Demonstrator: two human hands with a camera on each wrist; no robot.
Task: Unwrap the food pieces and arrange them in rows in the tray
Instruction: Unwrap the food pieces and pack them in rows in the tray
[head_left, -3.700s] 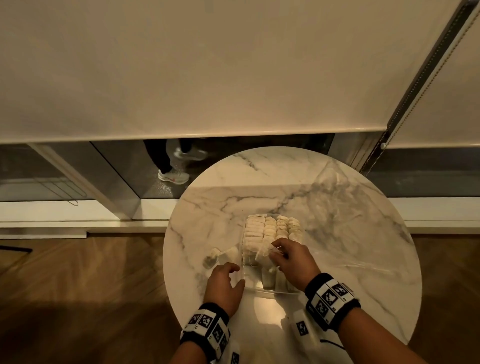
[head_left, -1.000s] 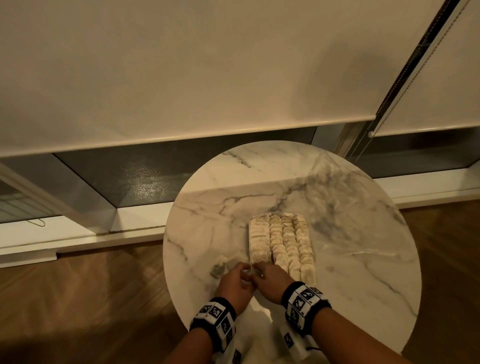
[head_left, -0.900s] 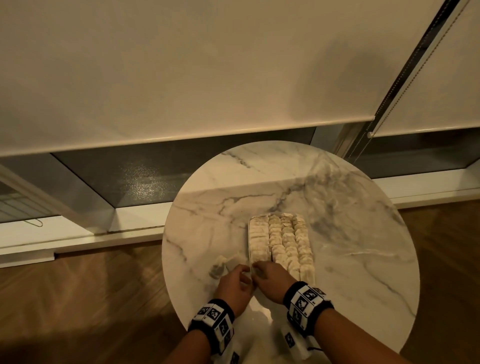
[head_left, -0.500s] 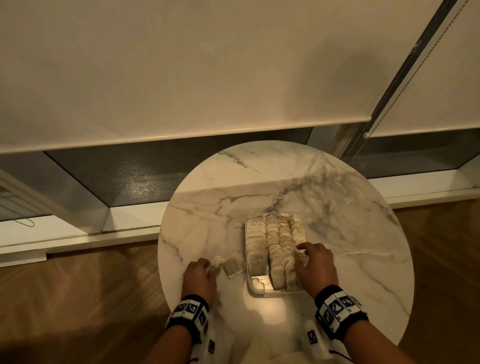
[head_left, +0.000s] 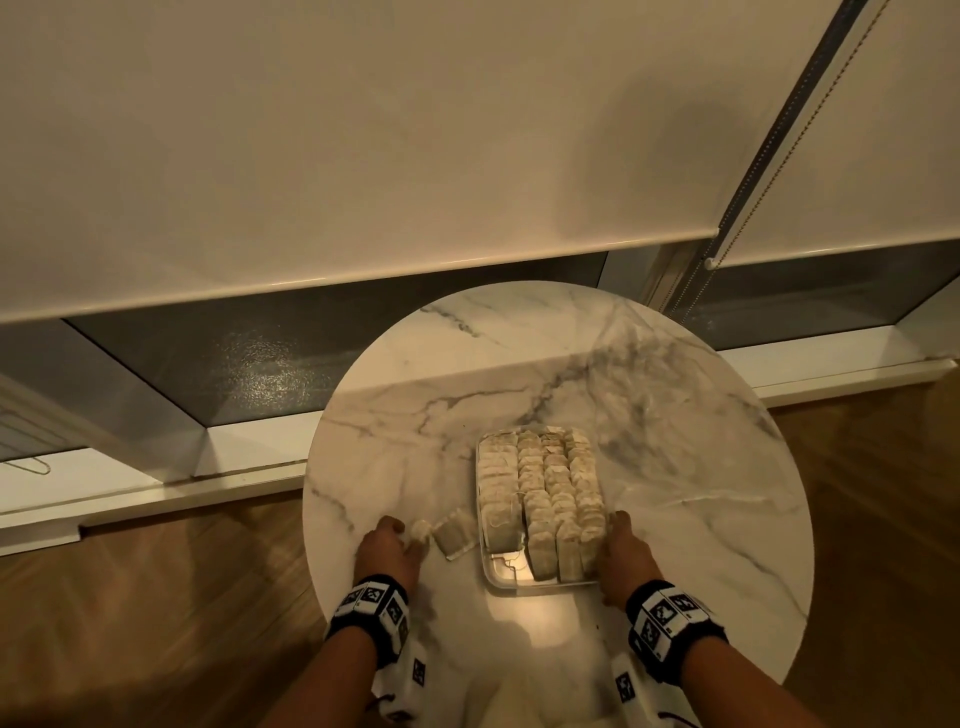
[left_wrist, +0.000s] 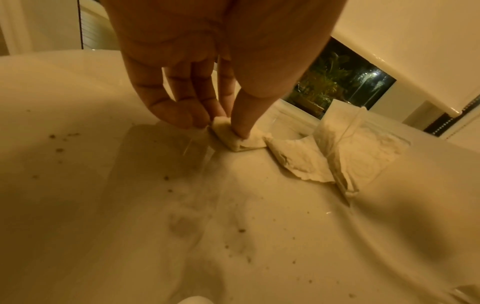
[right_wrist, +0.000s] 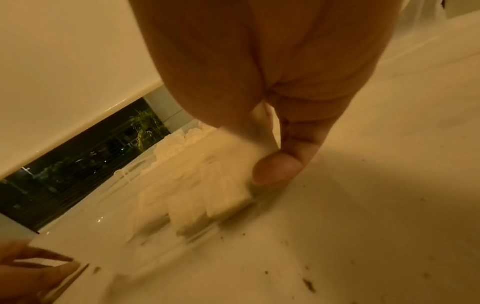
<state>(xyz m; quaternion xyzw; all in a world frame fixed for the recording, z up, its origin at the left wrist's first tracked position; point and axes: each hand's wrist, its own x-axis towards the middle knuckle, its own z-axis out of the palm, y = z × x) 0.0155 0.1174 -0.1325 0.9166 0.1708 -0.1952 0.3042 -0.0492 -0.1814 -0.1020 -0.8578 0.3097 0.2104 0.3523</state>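
While head view hides fingers, left hand (left_wrist: 207, 86) pinches loose piece (left_wrist: 233, 137); right hand (right_wrist: 272, 102) grips tray (head_left: 540, 584) edge.

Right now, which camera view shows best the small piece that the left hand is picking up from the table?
The left wrist view: the piece lies close and sharp, pinched between thumb and fingers of the left hand. The head view shows it only as a small pale spot beside the tray. The right wrist view does not show it.

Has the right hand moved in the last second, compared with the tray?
Yes. The right hand went from the tray's near-left corner, beside the left hand, across to the tray's right edge, where it now rests.
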